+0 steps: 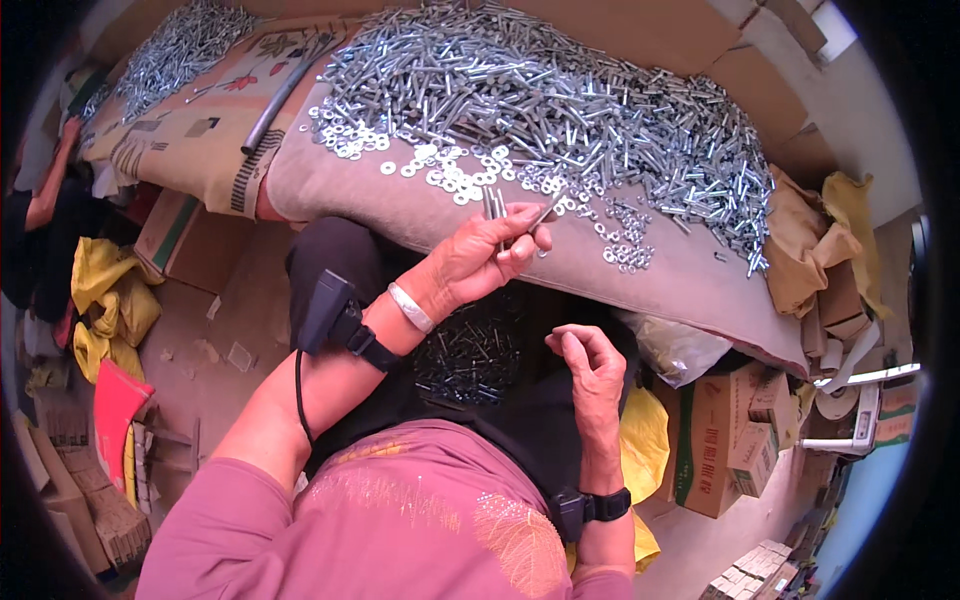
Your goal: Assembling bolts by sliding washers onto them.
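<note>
My left hand [492,250] is raised over the near edge of the cushioned surface [400,215], closed around several slim metal bolts [494,203]. Their ends stick up from the fingers, and another metal piece points out to the right. My right hand [592,372] hovers lower, above my right thigh, fingers half bent with nothing visible in them. Flat washers [460,178] and small nuts [628,232] lie loose just beyond my left hand. Behind them spreads a large heap of bolts [560,105]. Between my knees, dark in shadow, is another pile of metal pieces [468,352].
A metal tube [285,100] lies on a patterned cloth at the left, near a second bolt heap [190,48]. Another person's arm [52,175] shows at the far left. Cardboard boxes [712,440], a clear plastic bag [680,348] and yellow sacks [110,300] stand around below.
</note>
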The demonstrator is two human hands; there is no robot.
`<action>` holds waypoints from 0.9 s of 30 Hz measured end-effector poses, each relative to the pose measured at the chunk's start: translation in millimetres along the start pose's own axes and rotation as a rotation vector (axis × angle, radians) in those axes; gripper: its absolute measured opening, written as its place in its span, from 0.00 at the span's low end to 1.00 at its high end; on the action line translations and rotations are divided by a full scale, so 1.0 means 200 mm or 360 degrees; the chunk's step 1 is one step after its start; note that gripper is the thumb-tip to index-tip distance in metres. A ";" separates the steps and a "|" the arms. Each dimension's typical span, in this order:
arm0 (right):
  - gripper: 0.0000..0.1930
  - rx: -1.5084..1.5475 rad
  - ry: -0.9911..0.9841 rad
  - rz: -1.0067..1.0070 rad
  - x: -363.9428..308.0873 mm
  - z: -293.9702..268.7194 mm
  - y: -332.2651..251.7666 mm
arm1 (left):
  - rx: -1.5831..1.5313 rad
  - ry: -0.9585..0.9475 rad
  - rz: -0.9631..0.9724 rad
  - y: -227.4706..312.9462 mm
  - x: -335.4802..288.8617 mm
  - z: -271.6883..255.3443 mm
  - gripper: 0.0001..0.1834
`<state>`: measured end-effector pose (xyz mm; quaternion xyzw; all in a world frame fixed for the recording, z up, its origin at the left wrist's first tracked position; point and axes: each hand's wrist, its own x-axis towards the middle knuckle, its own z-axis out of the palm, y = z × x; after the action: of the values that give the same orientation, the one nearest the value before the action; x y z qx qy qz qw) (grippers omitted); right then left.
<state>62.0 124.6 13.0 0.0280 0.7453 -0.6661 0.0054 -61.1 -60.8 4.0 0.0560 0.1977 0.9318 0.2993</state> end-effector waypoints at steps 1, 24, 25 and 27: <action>0.07 -0.0037 0.0026 -0.0009 0.00 -0.01 -0.01 | 0.0006 -0.0017 0.0002 -0.01 0.00 0.01 0.10; 0.25 0.0959 -0.1110 0.0575 -0.01 0.43 0.09 | 0.0647 0.0034 0.0254 -0.15 0.13 0.24 0.13; 0.24 0.0953 -0.1119 0.0551 -0.01 0.43 0.08 | 0.0626 0.0034 0.0255 -0.15 0.13 0.24 0.13; 0.24 0.0901 -0.1160 0.0545 -0.01 0.42 0.08 | 0.0599 0.0024 0.0243 -0.17 0.15 0.25 0.13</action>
<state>62.4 42.5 -11.5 -0.0843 0.4694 -0.7985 0.3673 -56.0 -2.8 35.4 0.1187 0.3658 0.8987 0.2105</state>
